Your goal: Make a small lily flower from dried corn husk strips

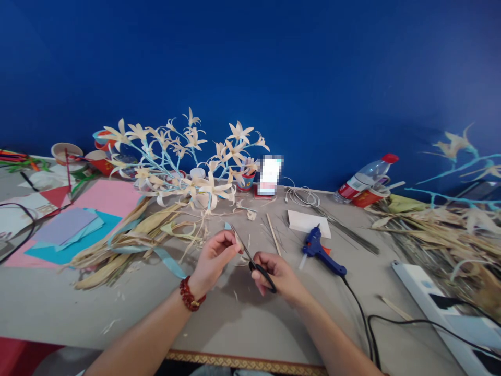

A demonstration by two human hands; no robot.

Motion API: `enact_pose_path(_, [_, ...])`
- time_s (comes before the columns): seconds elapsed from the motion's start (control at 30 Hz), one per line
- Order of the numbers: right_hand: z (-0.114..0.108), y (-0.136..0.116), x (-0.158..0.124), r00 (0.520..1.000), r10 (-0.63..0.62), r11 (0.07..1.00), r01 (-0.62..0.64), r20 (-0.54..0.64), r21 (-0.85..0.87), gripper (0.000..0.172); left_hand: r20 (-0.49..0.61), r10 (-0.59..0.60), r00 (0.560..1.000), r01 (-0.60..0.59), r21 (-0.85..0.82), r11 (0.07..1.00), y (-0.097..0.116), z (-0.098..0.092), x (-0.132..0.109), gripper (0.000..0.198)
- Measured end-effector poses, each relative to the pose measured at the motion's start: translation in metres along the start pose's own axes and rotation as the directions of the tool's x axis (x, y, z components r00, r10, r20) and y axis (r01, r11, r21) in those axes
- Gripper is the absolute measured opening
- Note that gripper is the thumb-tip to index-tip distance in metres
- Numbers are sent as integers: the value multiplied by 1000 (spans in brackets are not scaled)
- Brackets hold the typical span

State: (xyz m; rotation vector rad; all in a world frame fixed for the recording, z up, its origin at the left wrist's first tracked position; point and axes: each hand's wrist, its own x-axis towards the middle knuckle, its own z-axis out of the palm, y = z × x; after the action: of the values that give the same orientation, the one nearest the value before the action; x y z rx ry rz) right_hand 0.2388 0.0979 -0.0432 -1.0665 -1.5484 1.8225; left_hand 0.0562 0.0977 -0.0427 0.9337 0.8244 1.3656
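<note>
Head view: scissors in right hand, pale piece in left, cups along wall

Right hand (278,275) grasps black-handled scissors (248,254), fingers wrapped around the handle loops, blades angled up and left. Left hand (213,258) has thumb and forefinger pinched on a small pale piece (238,241), just beside the blades; exact shape too small to tell. Both sit over the near-middle part of the grey table (136,313), red bead bracelet (190,297) on the left wrist.

Containers, left to right: open tub (58,152), pale inside, contents unclear. Near it, a red cup (102,164), tilted, inside not readable. Red-and-blue cup (246,183) behind the flowers, beside the blurred screen (269,175), holds several pale upright items, kind unclear. On the right, another red cup (368,197), tilted, a pale stick poking past its rim. Clear bottle (358,183) leans beside it, red cap on, red-and-white label; can't tell about liquid.

Pale flowers (211,194) on light blue stems spread in front of the left and middle cups. Husk bundle (156,230) and light blue ribbon (168,261) lie left of the hands; blue glue gun (313,241) right of them, near a white card (303,220).
</note>
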Motion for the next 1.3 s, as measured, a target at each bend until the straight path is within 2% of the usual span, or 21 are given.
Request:
enact_pose_path(0.27, [-1,1,1,1000,1,1000,-1,30,-12,55,25,22,999,-22,-2,1000,1,0,-1,9])
enact_pose_path(0.47, [-2,2,1,999,5,1000,-5,38,0,56,3,10,1000,-10,6,1000,3,1,-1,12])
enact_pose_path(0.87, [-13,7,4,998,4,1000,-3,56,-12,54,46,12,999,-12,-10,1000,2,1,0,14])
enact_pose_path(0.97, [-16,3,5,1000,-6,999,6,-18,-42,53,60,35,998,-35,-5,999,4,2,0,13])
enact_pose_path(1.07, [-20,-5,5,983,-60,990,36,-172,-138,51,47,27,999,-27,-8,1000,5,4,0,13])
enact_pose_path(1.13, [-22,-11,3,964,-110,942,23,-244,-334,46,36,6,999,-5,-19,1000,6,5,-1,13])
enact_pose_path(1.17, [-23,-13,1,955,-133,883,-7,-265,-469,43,35,-2,999,3,-27,1000,6,6,-1,13])
enact_pose_path(1.23, [-22,-17,-3,941,-168,680,-105,-293,-726,39,41,-8,999,9,-40,999,7,7,-3,14])
enact_pose_path(1.3, [-18,-19,-6,933,-180,440,-208,-313,-873,34,53,-12,999,14,-49,999,8,8,-4,14])
